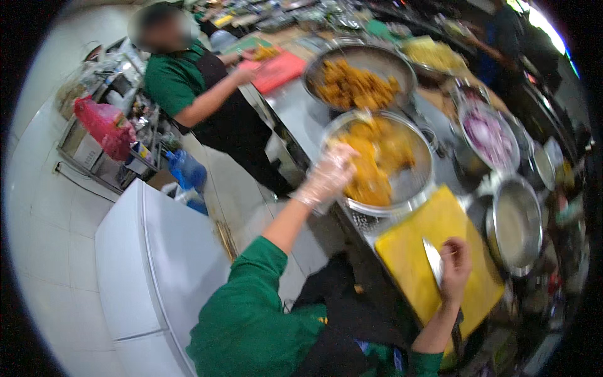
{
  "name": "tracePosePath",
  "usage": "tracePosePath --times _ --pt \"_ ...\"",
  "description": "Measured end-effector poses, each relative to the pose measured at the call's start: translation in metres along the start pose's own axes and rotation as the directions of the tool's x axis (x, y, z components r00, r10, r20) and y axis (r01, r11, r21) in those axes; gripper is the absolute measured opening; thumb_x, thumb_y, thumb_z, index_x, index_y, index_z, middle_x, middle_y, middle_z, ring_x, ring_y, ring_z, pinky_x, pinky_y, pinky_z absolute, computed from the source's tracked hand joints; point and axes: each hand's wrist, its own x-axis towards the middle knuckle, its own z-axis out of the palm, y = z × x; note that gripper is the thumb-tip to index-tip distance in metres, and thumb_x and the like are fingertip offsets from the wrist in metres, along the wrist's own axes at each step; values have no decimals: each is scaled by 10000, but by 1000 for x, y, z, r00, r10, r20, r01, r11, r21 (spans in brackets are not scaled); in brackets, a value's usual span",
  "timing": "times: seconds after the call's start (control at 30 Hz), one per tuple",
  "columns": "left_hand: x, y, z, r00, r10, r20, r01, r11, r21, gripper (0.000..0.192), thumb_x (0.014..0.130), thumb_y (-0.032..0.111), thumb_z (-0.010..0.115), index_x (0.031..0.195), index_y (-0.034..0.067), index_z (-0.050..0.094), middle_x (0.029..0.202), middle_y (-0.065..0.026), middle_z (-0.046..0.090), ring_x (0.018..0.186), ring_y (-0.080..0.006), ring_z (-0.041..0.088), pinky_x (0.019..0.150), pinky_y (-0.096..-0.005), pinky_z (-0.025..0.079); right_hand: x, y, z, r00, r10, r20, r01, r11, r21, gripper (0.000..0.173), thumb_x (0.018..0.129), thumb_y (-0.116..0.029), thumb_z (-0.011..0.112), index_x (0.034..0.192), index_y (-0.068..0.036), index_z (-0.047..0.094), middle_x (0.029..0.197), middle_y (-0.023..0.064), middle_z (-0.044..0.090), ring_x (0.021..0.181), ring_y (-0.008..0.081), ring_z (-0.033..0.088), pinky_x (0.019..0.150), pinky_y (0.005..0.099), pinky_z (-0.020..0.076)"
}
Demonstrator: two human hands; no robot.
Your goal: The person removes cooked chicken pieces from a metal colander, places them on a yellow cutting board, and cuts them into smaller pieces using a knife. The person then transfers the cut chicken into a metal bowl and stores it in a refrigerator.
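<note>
My left hand [332, 167], in a clear plastic glove, reaches to the near left rim of a metal colander [410, 205] and touches or holds a piece of orange-yellow coated meat [365, 172]; blur hides its exact grip. More coated pieces lie in that colander. My right hand [456, 264], apparently bare, hovers over a yellow cutting board [405, 240]. A kitchen knife [433, 260] lies on the board just left of that hand, its dark handle partly behind the wrist. Whether the right fingers touch anything is unclear.
A larger metal pan [313, 70] holds more coated pieces. Bowls of sliced onion [487, 134] and pale liquid [513, 226] stand right of the board. A co-worker [188, 89] works at a red cutting board [282, 70]. A white refrigerator or freezer [179, 259] stands left.
</note>
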Motion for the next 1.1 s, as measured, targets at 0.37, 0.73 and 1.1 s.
tracePosePath --times 0.37,0.73,1.1 --pt "94 -117 40 839 -27 544 -111 969 220 378 930 183 487 1307 177 525 1115 -265 579 1023 -427 605 846 -480 510 144 -8 270 881 65 468 318 652 -689 491 795 -104 602 1276 -149 511 1070 211 551 931 383 605 705 452 544" --pt "102 -18 -2 966 -38 258 143 904 -403 266 866 202 576 1001 -20 632 950 -212 661 874 -350 648 775 -435 518 146 -14 172 808 411 423 -577 399 713 523 961 -256 575 1439 -159 389 1340 73 531 1108 223 589 737 386 563" --pt "18 32 37 819 373 437 -209 902 -377 323 888 220 567 1160 51 609 1175 -170 627 1110 -335 595 962 -434 474 92 27 14 956 118 -267 -244 826 -508 451 771 -81 717 1197 -39 574 1027 127 650 909 297 655 842 393 532"
